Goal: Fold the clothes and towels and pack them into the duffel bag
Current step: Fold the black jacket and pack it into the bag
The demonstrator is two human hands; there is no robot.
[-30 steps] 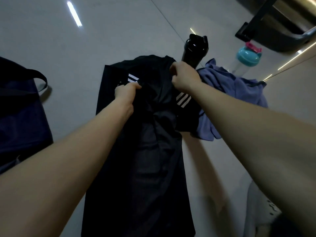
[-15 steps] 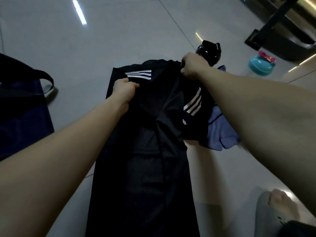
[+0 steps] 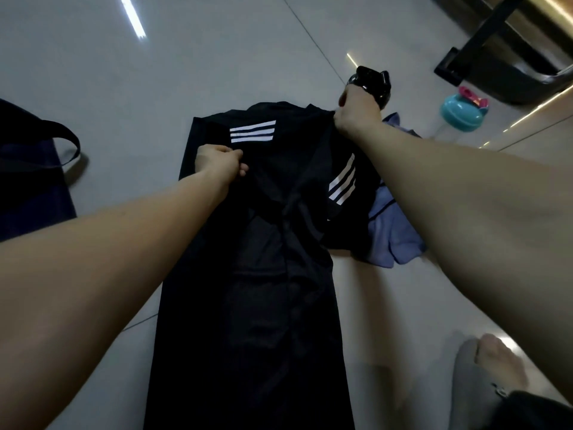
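A black T-shirt (image 3: 263, 274) with white shoulder stripes lies lengthwise on the grey tiled floor, collar end away from me. My left hand (image 3: 218, 162) pinches the fabric just below the left stripes. My right hand (image 3: 356, 114) grips the far right shoulder edge. The right sleeve hangs out over a blue-purple cloth (image 3: 393, 231) that lies bunched at the shirt's right side. A dark navy duffel bag (image 3: 28, 181) with a loop handle sits at the left edge, partly out of view.
A black bottle (image 3: 372, 83) stands just behind my right hand. A teal bottle with a pink lid (image 3: 462, 111) stands further right. Dark furniture with a black leg (image 3: 477, 35) fills the top right corner. My foot (image 3: 499, 364) shows at the bottom right.
Both hands have pulled apart, spreading the shirt's shoulders wider and flatter. The left stripes now lie fully exposed, and my right hand has moved farther out to the right.
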